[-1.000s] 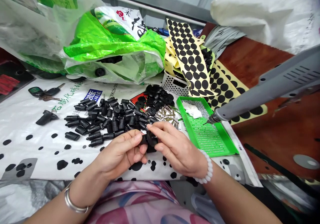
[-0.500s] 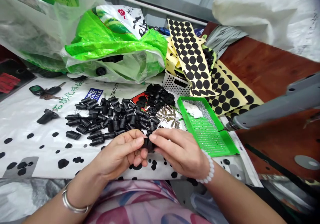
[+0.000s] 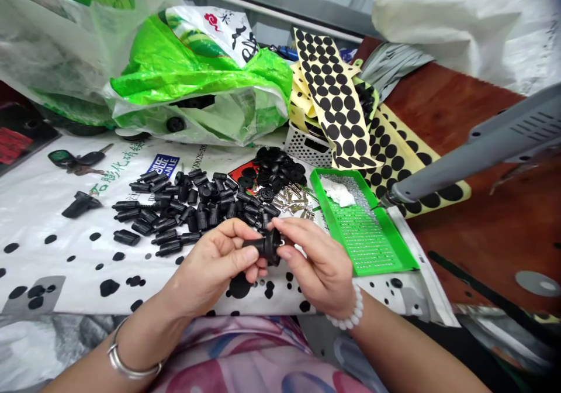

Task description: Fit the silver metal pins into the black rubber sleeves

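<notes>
My left hand [image 3: 217,267] and my right hand [image 3: 313,261] meet over the near edge of the white sheet and both pinch one small black plastic part [image 3: 265,247], a short tube with a round disc on its right end. The left fingers grip the tube end; the right thumb and forefinger press on the disc. Just behind the hands lies a heap of black tube parts [image 3: 193,209], a pile of black round discs [image 3: 274,171] and a scatter of small metal pieces [image 3: 294,199].
A green tray [image 3: 394,250] of tiny screws sits right of the hands, with a grey power screwdriver [image 3: 473,153] hanging over it. Yellow sheets of black round pads [image 3: 335,103], a white basket [image 3: 307,147], green plastic bags [image 3: 197,83] and car keys [image 3: 76,160] lie behind.
The black part has been turned, so its tube and disc show between the fingers. The grey screwdriver swung right, then back toward the tray.
</notes>
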`<state>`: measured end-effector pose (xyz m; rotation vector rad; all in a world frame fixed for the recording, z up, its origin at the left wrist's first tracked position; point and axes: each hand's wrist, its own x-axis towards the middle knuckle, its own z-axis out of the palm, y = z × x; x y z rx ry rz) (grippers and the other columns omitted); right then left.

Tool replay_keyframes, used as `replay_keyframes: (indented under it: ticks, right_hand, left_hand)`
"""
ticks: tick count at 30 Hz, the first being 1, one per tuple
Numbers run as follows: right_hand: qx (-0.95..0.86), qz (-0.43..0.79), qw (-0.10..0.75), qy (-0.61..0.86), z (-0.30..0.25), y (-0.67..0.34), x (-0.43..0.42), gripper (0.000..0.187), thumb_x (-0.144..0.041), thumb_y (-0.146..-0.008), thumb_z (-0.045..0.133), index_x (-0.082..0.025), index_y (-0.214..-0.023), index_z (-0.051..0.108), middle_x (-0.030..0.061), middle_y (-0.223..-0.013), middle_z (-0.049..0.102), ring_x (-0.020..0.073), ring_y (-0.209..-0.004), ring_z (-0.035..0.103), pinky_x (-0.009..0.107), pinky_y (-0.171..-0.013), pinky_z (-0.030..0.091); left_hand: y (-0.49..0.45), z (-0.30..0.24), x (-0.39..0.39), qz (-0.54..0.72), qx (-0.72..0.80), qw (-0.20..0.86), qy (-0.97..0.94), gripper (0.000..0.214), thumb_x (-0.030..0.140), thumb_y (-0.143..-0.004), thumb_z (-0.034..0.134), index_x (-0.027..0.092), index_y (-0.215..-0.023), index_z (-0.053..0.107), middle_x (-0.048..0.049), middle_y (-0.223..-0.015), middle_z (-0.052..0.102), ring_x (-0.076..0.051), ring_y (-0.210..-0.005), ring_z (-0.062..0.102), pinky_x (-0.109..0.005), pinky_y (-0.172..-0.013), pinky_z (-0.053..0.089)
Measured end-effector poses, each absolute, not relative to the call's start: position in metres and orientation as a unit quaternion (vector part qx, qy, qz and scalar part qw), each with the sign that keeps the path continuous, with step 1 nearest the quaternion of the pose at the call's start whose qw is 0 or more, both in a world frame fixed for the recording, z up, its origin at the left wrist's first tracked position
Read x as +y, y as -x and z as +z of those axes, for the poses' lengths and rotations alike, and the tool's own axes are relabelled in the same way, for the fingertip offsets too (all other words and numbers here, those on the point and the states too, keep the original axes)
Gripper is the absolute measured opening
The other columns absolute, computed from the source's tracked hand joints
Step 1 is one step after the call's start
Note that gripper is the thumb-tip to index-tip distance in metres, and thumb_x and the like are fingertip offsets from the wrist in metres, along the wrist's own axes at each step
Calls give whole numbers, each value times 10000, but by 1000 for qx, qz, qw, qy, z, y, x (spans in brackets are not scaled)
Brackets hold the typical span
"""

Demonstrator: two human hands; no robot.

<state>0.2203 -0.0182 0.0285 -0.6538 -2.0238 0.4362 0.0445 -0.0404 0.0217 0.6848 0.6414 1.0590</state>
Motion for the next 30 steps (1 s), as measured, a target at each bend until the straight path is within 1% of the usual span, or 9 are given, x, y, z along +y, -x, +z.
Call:
replay_keyframes:
  ticks: [4,8,11,14,17,22,26,28,30]
  right_hand:
    - [-801,202,490,277,25,-219,-19,417,-72,-826,532,-175,-1229,496,113,-1040,639,181,-891,637,323,-751,557]
    - [-807,231,480,254,25,-220,-19,284,-70,-816,543,-159,-1083,578,116,-1024,642,203,-973,616,346,-807,540]
    - [-807,251,472,250,26,-221,-18,262,-69,-810,563,-161,-1053,588,113,-1000,649,194,-957,622,325,-788,545]
    - [-806,251,469,260,25,-221,-17,266,-45,-809,554,-169,-1042,588,110,-1008,652,189,-970,620,326,-804,539]
    - [-788,281,473,277,21,-219,-18,240,-52,-817,543,-177,-1018,581,106,-1026,645,188,-972,618,346,-825,532]
    - [-728,363,493,310,11,-213,-21,167,-96,-842,516,-188,-973,563,92,-1020,613,179,-942,616,319,-753,553]
    - [-725,341,509,314,7,-211,-21,178,-87,-837,512,-185,-976,562,94,-1017,606,186,-963,599,347,-797,533]
    - [-735,315,516,306,7,-212,-20,197,-74,-830,511,-188,-985,559,94,-1017,609,188,-964,598,359,-807,528]
    - [-750,281,522,291,8,-213,-19,215,-67,-825,512,-192,-997,550,97,-1014,614,192,-959,601,371,-808,530]
  left_hand:
    - [-44,22,-41,505,322,728,-334,226,225,-694,735,163,-828,565,33,-564,648,-78,-568,618,-176,-599,493]
    - [-40,18,-43,513,328,710,-355,198,208,-713,718,169,-853,584,42,-623,653,-46,-542,593,-140,-567,477]
    - [-38,15,-43,507,337,701,-372,183,207,-729,703,174,-872,593,42,-632,647,-44,-557,592,-127,-564,468]
    - [-37,13,-43,499,348,696,-381,178,207,-728,699,179,-864,587,40,-648,636,-56,-561,593,-146,-556,469]
    - [-38,11,-43,496,358,691,-384,181,208,-729,693,182,-869,581,36,-652,633,-69,-561,591,-172,-565,474]
    - [-40,8,-43,510,362,685,-374,177,219,-734,692,193,-876,590,43,-606,636,-85,-591,600,-228,-681,498]
    - [-44,13,-42,537,350,683,-351,198,338,-781,640,179,-899,634,9,-631,667,-85,-601,603,-198,-649,483]
    - [-46,15,-42,539,353,688,-333,218,347,-758,663,171,-884,645,2,-661,680,-75,-564,593,-187,-607,472]
    - [-46,15,-42,521,366,699,-328,240,356,-743,674,164,-881,639,2,-638,677,-77,-525,583,-192,-572,462]
